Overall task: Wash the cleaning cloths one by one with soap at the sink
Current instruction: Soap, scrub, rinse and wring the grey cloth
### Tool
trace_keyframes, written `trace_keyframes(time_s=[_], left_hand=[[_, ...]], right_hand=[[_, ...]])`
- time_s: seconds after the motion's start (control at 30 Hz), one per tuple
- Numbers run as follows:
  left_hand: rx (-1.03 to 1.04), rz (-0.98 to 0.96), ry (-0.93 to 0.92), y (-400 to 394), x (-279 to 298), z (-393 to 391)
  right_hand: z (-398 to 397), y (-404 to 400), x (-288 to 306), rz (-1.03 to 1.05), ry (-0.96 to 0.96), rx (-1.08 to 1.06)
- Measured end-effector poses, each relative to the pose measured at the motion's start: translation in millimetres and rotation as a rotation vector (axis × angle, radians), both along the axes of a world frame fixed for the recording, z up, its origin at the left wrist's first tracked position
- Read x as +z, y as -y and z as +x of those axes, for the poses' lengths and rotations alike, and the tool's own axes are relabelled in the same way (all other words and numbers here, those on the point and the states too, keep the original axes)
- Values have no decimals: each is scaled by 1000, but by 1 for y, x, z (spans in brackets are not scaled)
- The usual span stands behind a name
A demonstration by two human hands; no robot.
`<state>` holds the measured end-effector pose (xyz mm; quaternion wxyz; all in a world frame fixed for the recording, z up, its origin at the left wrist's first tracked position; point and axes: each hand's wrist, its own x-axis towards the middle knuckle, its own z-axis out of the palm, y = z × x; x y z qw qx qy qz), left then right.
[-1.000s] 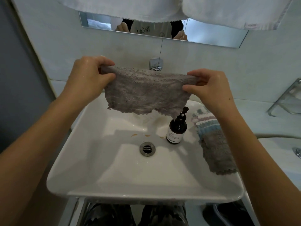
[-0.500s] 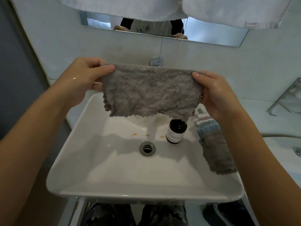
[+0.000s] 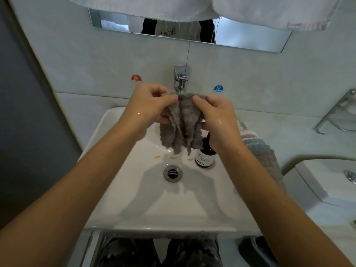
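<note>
A: Head view: left hand and right hand are both pinching the bunched grey cloth over the sink, below the tap.

B: Risk?

A: Hanging folds are probably nearing the soap bottle, standing inside the basin; could tip it. Contents not showing.

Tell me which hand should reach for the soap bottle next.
Right, probably. The soap bottle stands in the sink just below the right hand. The left hand is farther away and could keep gripping the grey cloth.
</note>
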<state>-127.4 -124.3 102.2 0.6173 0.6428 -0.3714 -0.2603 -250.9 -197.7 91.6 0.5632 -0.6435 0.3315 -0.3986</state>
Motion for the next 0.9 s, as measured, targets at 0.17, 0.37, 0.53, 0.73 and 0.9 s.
trace_keyframes(time_s=[0.17, 0.37, 0.53, 0.73, 0.9], left_hand=[[-12, -44, 113, 3, -7, -14], [-314, -74, 229, -2, -8, -28], [-225, -174, 249, 4, -12, -47], [-54, -42, 220, 14, -31, -63], [-338, -2, -135, 17, -42, -83]], right_hand=[[3, -9, -8, -108, -2, -18], [-21, -7, -7, -82, 83, -7], [-43, 2, -6, -48, 94, -68], [-81, 15, 0, 150, 203, -36], [-114, 25, -4, 114, 184, -78]])
